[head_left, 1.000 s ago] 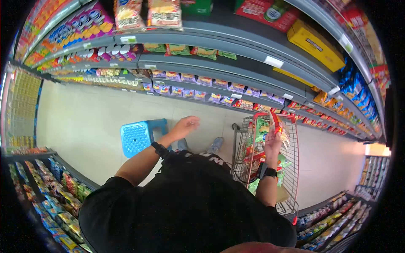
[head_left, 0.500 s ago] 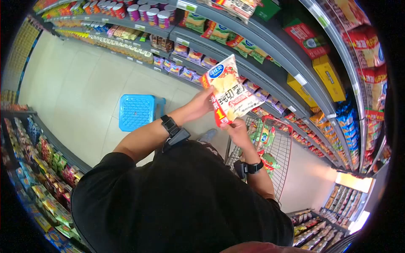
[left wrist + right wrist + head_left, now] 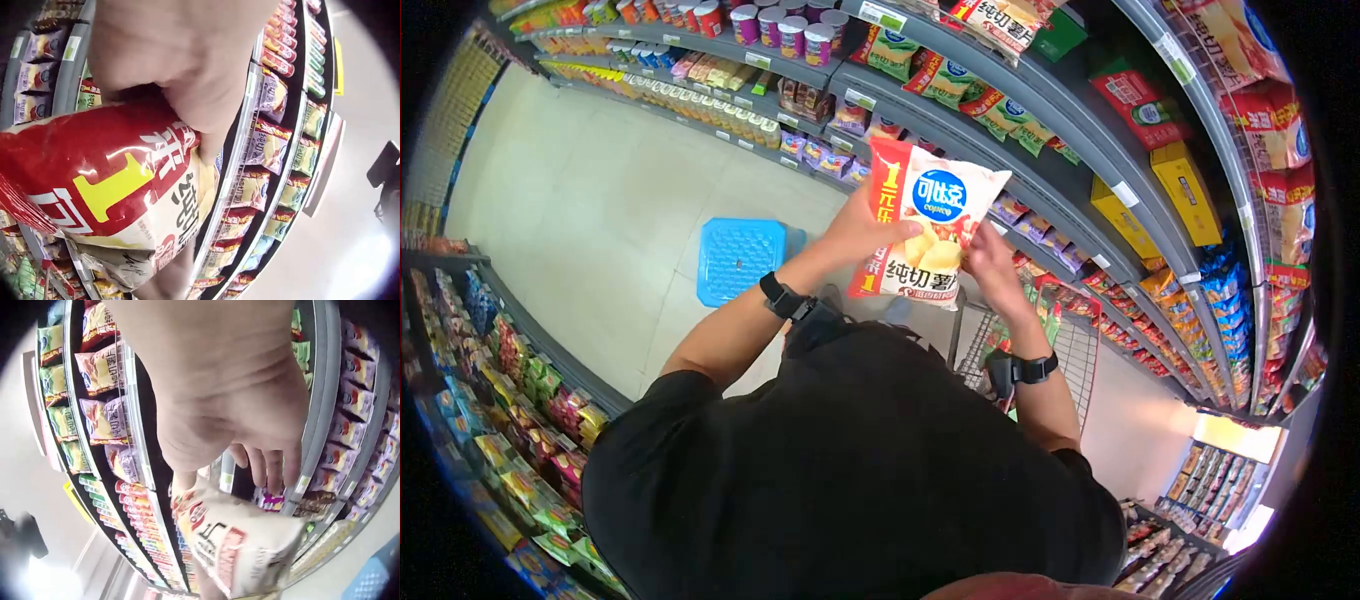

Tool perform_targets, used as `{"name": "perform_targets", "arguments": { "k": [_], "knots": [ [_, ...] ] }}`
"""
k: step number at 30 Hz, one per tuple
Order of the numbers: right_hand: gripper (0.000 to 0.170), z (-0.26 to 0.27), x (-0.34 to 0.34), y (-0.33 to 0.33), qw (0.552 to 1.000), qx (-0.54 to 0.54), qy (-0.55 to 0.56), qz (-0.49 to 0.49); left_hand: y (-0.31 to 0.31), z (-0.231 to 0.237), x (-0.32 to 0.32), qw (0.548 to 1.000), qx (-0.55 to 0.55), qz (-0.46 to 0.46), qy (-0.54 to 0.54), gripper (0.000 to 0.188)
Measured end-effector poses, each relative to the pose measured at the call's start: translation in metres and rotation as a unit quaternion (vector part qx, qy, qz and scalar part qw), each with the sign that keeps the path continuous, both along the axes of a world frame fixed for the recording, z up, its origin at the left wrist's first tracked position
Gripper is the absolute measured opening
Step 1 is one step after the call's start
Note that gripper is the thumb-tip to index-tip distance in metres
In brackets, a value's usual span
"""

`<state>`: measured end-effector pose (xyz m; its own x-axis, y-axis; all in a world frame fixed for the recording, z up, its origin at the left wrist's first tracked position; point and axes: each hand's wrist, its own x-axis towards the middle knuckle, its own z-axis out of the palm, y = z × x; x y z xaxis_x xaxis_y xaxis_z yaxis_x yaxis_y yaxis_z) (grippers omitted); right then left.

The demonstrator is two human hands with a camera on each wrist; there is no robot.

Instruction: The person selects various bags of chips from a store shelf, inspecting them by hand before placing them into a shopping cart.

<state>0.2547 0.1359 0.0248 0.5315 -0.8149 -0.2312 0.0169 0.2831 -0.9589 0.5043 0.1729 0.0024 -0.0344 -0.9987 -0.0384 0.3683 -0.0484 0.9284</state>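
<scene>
A red and white chip bag (image 3: 940,215) is held up in front of the black shirt, its printed front facing the head camera. My left hand (image 3: 862,238) grips its red left side, thumb across the front. In the left wrist view the left hand (image 3: 181,69) is over the red part of the bag (image 3: 94,175). At the bag's right edge is my right hand (image 3: 998,272). The right wrist view shows the right hand (image 3: 231,419) with its thumb against the bag (image 3: 244,550) and its other fingers loosely extended, apart from the thumb.
A wire cart (image 3: 1075,345) with bagged goods stands at the right, beneath the right forearm. On the floor at the left is a blue stool (image 3: 742,262). Snack shelves (image 3: 1000,170) run along the far side; more racks (image 3: 530,400) stand at lower left and lower right.
The bag has come up from the cart into both hands, then turned from tilted to more upright, its red strip at the left. My left hand has taken hold of it.
</scene>
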Motion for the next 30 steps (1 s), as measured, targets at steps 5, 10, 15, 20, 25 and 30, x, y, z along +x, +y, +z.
{"name": "perform_targets", "arguments": {
  "k": [5, 10, 15, 20, 25, 30],
  "knots": [
    [0.062, -0.01, 0.028, 0.005, 1.0, -0.023, 0.011, -0.013, 0.003, 0.014, -0.005, 0.999, -0.002, -0.022, -0.029, 0.066],
    [0.054, -0.006, 0.029, 0.01, 0.998, 0.024, -0.033, -0.057, 0.0, 0.018, -0.004, 0.998, -0.029, -0.06, -0.008, 0.068],
    [0.044, -0.01, 0.016, -0.007, 0.984, 0.014, -0.019, -0.178, -0.019, 0.004, -0.01, 0.973, -0.086, 0.057, -0.205, 0.065],
    [0.053, 0.005, 0.021, -0.008, 0.972, -0.1, 0.058, -0.204, -0.019, 0.037, -0.027, 0.978, -0.094, -0.068, -0.175, 0.061],
    [0.064, 0.037, 0.035, 0.006, 0.972, -0.232, 0.03, -0.029, -0.034, 0.023, -0.028, 0.971, -0.165, 0.073, -0.154, 0.064],
    [0.064, 0.036, 0.021, -0.008, 0.97, -0.212, 0.001, -0.12, -0.035, 0.03, -0.01, 0.999, 0.005, -0.033, 0.025, 0.057]
  ]
}}
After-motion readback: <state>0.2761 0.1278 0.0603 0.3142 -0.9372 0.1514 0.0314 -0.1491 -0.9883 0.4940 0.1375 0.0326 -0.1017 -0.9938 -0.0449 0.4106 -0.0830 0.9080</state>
